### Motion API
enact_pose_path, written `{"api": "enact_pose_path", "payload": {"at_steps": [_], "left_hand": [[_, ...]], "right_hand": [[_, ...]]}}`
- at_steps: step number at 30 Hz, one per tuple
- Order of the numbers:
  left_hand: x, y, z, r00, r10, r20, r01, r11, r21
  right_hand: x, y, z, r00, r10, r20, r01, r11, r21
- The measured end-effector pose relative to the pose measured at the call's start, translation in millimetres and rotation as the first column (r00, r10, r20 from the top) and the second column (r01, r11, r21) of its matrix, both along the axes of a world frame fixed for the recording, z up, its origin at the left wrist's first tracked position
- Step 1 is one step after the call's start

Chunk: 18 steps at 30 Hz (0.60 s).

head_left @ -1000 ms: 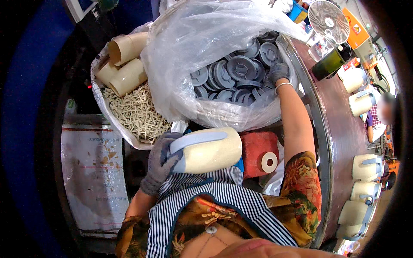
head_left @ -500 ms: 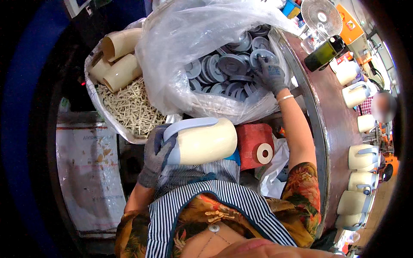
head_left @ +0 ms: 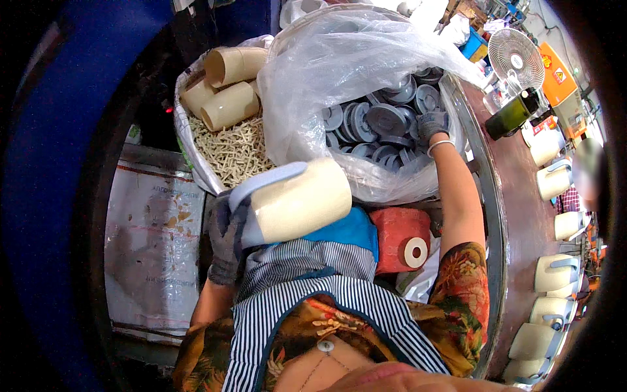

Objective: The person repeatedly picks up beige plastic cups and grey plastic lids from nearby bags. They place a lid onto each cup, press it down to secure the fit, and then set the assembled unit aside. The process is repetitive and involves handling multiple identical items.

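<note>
In the gloved grip of my left hand (head_left: 225, 238) is a cream jug (head_left: 304, 202) with a grey-blue handle, lying on its side above my lap. The fingers wrap round its grey-blue end, beside the handle. My right hand (head_left: 432, 125), also gloved, reaches into a clear plastic bag (head_left: 313, 78) full of round grey lids (head_left: 386, 121). Its fingers are curled down at the right side of the pile, just below one lid (head_left: 428, 98). Whatever lies under those fingers is hidden.
Left of the bag, a white sack (head_left: 186, 140) holds cream cylinders (head_left: 228, 108) and small cream pieces (head_left: 232, 153). A red container (head_left: 395, 232) stands beside my lap. Along the right, a brown table (head_left: 522, 215) bears several jugs (head_left: 555, 273), a green bottle (head_left: 509, 117) and a fan (head_left: 516, 59).
The view has shifted, so the bag and table appear farther right. My right hand has drawn back from the lid it touched, with its fingers now curled. The held jug tilts more.
</note>
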<state>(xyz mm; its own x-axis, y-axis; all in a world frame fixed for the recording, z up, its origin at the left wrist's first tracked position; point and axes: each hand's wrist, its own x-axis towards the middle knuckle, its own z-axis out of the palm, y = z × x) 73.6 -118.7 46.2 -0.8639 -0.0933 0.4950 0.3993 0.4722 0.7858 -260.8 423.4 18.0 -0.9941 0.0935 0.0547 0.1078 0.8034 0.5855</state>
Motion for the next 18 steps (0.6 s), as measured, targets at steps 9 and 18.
{"api": "enact_pose_path", "payload": {"at_steps": [9,18], "left_hand": [[-3,-9,-3,0.904,-0.427,0.022,0.158,0.380,0.912],[-20,23,13,0.689,-0.663,0.295,-0.007,0.400,0.917]], "right_hand": [[222,-170,74,0.860,0.162,-0.484,-0.432,-0.271,-0.860],[351,-208,58,0.723,0.063,-0.688,-0.660,-0.236,-0.714]]}}
